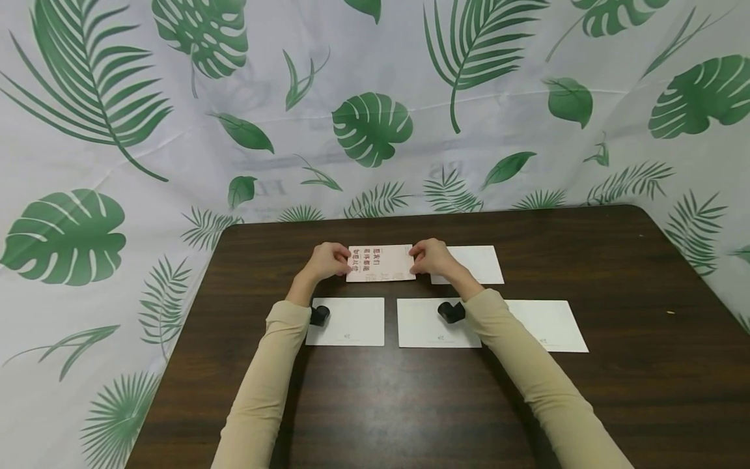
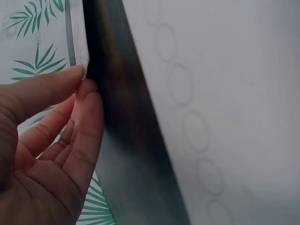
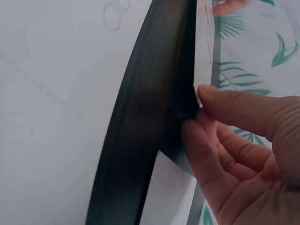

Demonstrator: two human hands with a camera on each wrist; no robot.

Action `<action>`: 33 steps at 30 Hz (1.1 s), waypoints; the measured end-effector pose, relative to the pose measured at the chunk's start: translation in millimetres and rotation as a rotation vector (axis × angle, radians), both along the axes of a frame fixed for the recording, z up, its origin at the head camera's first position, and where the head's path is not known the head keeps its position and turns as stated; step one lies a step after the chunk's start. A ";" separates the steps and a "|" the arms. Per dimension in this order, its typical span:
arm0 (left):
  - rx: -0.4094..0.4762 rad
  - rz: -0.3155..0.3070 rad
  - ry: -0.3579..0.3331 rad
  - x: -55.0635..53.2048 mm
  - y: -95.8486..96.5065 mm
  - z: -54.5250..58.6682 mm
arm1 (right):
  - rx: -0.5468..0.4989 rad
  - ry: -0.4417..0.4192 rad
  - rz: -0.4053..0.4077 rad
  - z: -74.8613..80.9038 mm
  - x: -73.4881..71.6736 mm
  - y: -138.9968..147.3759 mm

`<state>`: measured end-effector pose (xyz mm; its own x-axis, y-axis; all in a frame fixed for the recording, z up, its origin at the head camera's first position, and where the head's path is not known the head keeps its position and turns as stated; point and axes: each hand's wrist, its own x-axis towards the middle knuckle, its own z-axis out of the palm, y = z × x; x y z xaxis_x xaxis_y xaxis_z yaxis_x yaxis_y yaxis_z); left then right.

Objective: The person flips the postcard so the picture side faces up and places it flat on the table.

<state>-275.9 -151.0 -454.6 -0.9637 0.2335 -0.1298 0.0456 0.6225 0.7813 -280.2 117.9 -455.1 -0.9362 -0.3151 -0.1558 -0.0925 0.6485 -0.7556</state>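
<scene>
A pale pink postcard (image 1: 387, 264) printed with red characters is held sideways near the back of the table. My left hand (image 1: 328, 260) pinches its left end between thumb and fingers. At the opposite end, my right hand (image 1: 433, 258) pinches the right edge. Both wrist views show the pink card (image 3: 203, 47) nearly edge-on, with the left thumb (image 2: 51, 91) and right thumb (image 3: 239, 105) on it. Close behind the right hand lies a white card (image 1: 477, 262), partly covered by that hand.
A front row of white cards lies on the dark wooden table (image 1: 381, 404): a left card (image 1: 351, 319), a middle card (image 1: 422, 326) and a right card (image 1: 551, 322). Forearms and black wrist cameras (image 1: 451, 312) overlap them. A leaf-patterned curtain (image 1: 375, 176) hangs behind the table.
</scene>
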 end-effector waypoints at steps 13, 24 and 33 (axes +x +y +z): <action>-0.095 -0.013 -0.035 3.4 5.7 9.1 | 0.192 -0.023 -0.007 4.8 1.9 -14.4; -0.160 -0.034 -0.025 1.4 8.8 8.5 | 0.264 0.001 -0.013 8.4 3.5 -18.6; -0.146 -0.033 -0.024 3.3 7.3 8.9 | 0.239 -0.050 -0.021 7.2 3.0 -19.1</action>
